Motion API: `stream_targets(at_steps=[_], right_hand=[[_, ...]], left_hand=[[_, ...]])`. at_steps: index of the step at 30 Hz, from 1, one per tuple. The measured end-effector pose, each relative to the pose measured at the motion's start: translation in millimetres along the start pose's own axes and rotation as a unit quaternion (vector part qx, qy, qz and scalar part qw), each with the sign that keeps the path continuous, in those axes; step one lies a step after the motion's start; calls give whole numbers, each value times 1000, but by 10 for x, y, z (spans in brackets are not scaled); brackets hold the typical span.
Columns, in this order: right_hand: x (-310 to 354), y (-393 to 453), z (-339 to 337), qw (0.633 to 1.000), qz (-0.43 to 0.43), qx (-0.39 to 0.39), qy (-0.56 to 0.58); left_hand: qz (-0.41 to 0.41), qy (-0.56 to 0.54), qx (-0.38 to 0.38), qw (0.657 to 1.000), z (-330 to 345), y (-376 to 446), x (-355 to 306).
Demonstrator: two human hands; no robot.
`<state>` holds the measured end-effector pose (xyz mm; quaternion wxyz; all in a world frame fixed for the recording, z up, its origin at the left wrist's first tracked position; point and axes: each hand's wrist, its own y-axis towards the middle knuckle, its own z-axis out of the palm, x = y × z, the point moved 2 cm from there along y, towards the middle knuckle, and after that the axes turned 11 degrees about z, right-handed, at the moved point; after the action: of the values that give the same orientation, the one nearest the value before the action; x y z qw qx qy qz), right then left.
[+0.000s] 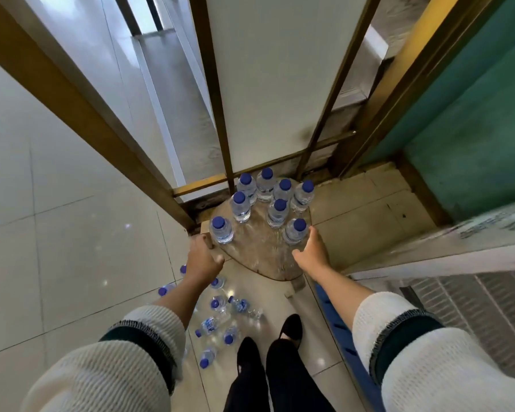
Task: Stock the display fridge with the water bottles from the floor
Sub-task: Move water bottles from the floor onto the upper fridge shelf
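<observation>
A round wooden stool (pixel 262 254) stands on the floor in front of me, with several upright clear water bottles with blue caps (pixel 275 214) on its seat. My left hand (pixel 202 260) grips the stool's left edge, beside one bottle (pixel 221 230). My right hand (pixel 311 251) grips the right edge, its fingers curled under the rim next to another bottle (pixel 295 231). Several more bottles (pixel 217 318) lie scattered on the tiled floor below my left arm. The fridge's wire shelf (pixel 464 307) shows at the lower right.
A brass-framed glass partition (pixel 81 105) and a white panel (pixel 277 72) stand behind the stool. A teal wall (pixel 470 120) rises on the right. A blue strip (pixel 339 325) runs under my right forearm. My black shoes (pixel 289 328) stand just behind the stool.
</observation>
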<state>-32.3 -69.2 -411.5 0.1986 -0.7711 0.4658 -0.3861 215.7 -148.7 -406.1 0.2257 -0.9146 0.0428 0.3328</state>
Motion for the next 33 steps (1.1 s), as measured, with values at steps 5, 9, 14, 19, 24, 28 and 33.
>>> stream_targets(at_steps=[5, 9, 14, 19, 24, 28, 33], right_hand=[[-48, 470, 254, 997, -12, -36, 74], [-99, 678, 399, 989, -25, -66, 127], [-114, 691, 409, 984, -49, -61, 163], [-134, 432, 202, 979, -51, -79, 179], [-63, -54, -216, 970, -46, -105, 216], [57, -470, -679, 961, -65, -131, 235], [211, -1005, -1367, 940, -125, -140, 285]], left_hand=[[-3, -112, -83, 990, 345, 440, 93], [-21, -147, -136, 980, 526, 690, 145], [3, -158, -152, 976, 580, 713, 128], [19, -153, -132, 979, 409, 491, -46], [62, -141, -51, 987, 17, 188, -457], [135, -97, -2, 986, -330, -28, -1001], [233, -124, 18, 964, -719, -311, -1826]])
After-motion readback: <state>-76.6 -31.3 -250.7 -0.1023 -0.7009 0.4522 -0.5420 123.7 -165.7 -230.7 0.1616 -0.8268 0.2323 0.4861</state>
